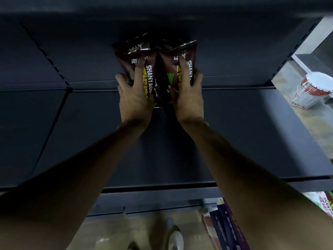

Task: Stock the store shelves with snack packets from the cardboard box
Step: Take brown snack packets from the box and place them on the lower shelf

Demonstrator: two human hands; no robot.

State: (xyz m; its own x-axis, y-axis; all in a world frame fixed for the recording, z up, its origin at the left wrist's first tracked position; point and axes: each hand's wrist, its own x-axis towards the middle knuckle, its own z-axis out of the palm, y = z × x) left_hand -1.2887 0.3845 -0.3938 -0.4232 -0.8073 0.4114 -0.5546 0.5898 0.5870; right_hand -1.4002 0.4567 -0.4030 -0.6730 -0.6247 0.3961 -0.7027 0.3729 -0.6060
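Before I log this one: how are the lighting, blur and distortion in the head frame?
Head view: dim and underexposed, so the dark shelf shows little detail; the snack packets are readable though slightly soft, held by the left hand and right hand; the bright right edge around the white bucket is washed out; the bottom edge is blurred; the wide lens bends the shelf lines.

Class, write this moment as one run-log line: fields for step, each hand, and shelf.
step: placing packets | left hand: holds left snack packets | right hand: holds right snack packets | shelf: dark, otherwise bare
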